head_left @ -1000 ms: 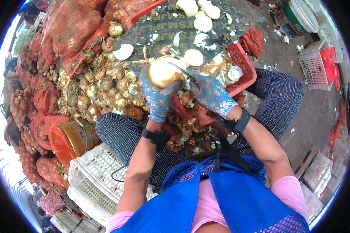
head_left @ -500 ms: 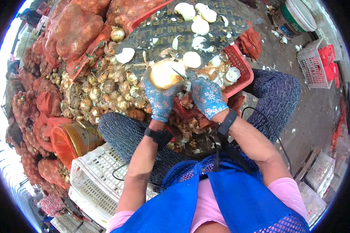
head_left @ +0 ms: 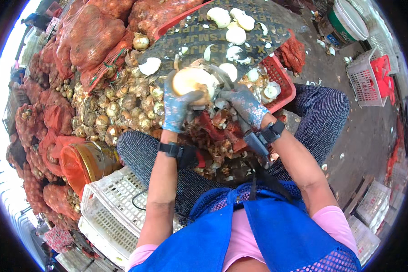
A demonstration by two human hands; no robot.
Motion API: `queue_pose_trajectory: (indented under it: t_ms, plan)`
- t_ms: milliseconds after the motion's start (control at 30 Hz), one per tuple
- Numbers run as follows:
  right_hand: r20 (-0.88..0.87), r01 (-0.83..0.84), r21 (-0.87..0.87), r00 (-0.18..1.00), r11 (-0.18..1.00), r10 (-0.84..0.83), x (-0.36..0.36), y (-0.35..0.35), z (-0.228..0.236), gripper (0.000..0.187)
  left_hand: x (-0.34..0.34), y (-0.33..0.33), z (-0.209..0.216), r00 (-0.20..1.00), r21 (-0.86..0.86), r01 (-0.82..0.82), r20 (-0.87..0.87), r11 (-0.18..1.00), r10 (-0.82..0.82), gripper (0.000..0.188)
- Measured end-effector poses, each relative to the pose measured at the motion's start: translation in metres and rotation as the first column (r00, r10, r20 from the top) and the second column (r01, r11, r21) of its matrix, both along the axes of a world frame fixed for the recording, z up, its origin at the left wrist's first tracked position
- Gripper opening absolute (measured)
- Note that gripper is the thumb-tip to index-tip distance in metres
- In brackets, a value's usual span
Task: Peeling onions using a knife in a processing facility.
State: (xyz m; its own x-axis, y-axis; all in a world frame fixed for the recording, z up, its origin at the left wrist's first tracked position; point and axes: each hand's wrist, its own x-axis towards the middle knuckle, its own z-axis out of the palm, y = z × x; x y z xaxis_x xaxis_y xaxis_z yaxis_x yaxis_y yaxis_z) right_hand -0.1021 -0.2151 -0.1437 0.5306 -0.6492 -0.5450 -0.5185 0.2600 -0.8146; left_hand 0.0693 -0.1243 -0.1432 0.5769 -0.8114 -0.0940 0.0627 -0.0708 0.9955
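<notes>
A large onion (head_left: pixel 192 82) with pale, partly stripped skin sits in my left hand (head_left: pixel 176 109), whose gloved fingers and thumb wrap round it. My right hand (head_left: pixel 245 105), in a matching blue flowered glove, is at the onion's right side with its dark fingers bent. Motion blur hides what those fingers grip. Beyond the hands, a dark printed board (head_left: pixel 186 43) bears several peeled white onions (head_left: pixel 235 35) and scraps of skin. One peeled onion (head_left: pixel 229 71) lies just past my right fingers. A curved piece of white peel (head_left: pixel 149 66) rests toward the board's left edge.
The board lies over a red crate (head_left: pixel 283 88) holding peels. Unpeeled onions (head_left: pixel 130 102) heap at left, below red mesh sacks (head_left: pixel 95 38). A yellow bucket (head_left: pixel 95 159) and white crate (head_left: pixel 109 199) stand beside my left leg. Another bucket (head_left: pixel 349 22) stands far right.
My left hand has turned round the onion, its thumb now across the near side. The right hand has rotated, its fingers lifting along the onion's right side.
</notes>
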Motion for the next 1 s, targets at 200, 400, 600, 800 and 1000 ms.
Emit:
queue_pose_trajectory:
  t_ms: [200, 400, 600, 800, 1000]
  plan:
    - [-0.082, -0.274, -0.596, 0.956, 0.755, 0.282, -0.022, -0.008, 0.006, 0.036, 0.021, 0.004, -0.009, 0.99, -0.011, 0.043, -0.131, 0.999, -0.044, 0.077]
    - [-0.216, -0.468, -0.677, 0.864, 0.568, 0.454, -0.017, -0.032, 0.011, 0.025, 0.026, 0.001, 0.002, 0.978, 0.013, 0.077, -0.194, 0.997, -0.073, 0.077]
    - [-0.31, -0.597, -0.702, 0.746, 0.388, 0.589, -0.003, -0.064, 0.0, 0.026, 0.045, -0.001, -0.006, 0.968, 0.041, 0.155, -0.205, 0.987, -0.144, 0.079]
    - [-0.396, -0.588, -0.716, 0.786, 0.377, 0.475, -0.005, -0.048, -0.012, 0.03, 0.047, -0.006, -0.013, 0.976, 0.02, 0.128, -0.178, 0.992, -0.123, 0.076]
    - [-0.536, -0.599, -0.714, 0.8, 0.361, 0.268, 0.003, -0.025, -0.021, 0.031, 0.037, -0.008, -0.003, 0.975, 0.056, 0.054, -0.22, 0.997, -0.041, 0.064]
